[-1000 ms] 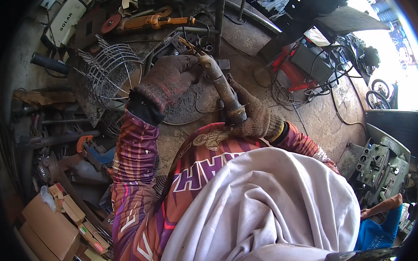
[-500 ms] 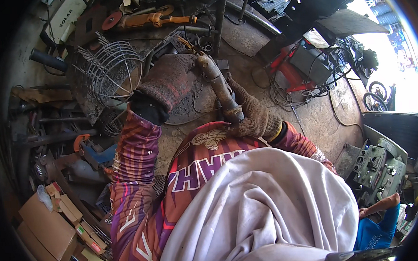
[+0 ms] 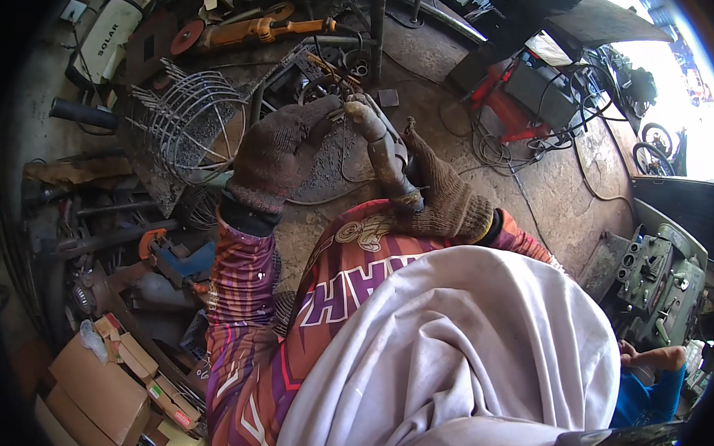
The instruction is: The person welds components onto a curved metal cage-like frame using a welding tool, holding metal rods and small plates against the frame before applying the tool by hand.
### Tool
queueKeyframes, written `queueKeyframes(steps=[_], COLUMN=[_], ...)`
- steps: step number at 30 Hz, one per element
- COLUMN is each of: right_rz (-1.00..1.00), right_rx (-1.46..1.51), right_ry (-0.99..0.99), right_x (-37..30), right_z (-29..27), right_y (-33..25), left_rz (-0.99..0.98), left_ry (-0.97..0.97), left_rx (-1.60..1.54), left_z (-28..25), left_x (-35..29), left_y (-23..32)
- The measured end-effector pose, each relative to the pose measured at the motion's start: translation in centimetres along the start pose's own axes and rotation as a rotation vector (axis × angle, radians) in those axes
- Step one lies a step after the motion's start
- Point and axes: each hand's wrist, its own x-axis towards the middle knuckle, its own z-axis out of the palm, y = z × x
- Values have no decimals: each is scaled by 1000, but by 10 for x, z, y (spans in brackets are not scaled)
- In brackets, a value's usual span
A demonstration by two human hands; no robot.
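Note:
A worn metal pipe piece (image 3: 386, 162), brownish and bent at its upper end, stands tilted in front of my chest. My right hand (image 3: 445, 191), in a brown knit glove, grips its lower part from the right, the thumb pointing up along it. Just left of the pipe's upper end is my left hand (image 3: 282, 154), in a dirty dark reddish glove. Its fingers are drawn together in a pinch beside that end; whatever they hold is too small to make out.
A wire cage (image 3: 197, 122) stands to the left, below an orange angle grinder (image 3: 261, 31). A red and grey machine with cables (image 3: 519, 104) sits at right. Cardboard boxes (image 3: 93, 386) lie lower left. A person in a blue shirt (image 3: 651, 389) is beside green machinery (image 3: 663, 289).
My left hand has drawn slightly left and down, away from the pipe's upper end. The pipe has shifted a little right in my right hand, and the view has moved slightly.

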Motion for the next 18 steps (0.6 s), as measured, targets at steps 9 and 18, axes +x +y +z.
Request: queueKeyframes(steps=[9, 18], right_rz=[17, 16], right_rx=[-9, 65], right_ry=[-8, 58], right_x=[-1, -4], right_z=[-1, 0], right_y=[0, -5], left_rz=[15, 47], left_ry=[4, 58], left_rx=[36, 74], left_z=[2, 4], left_x=[5, 5], left_y=[0, -9])
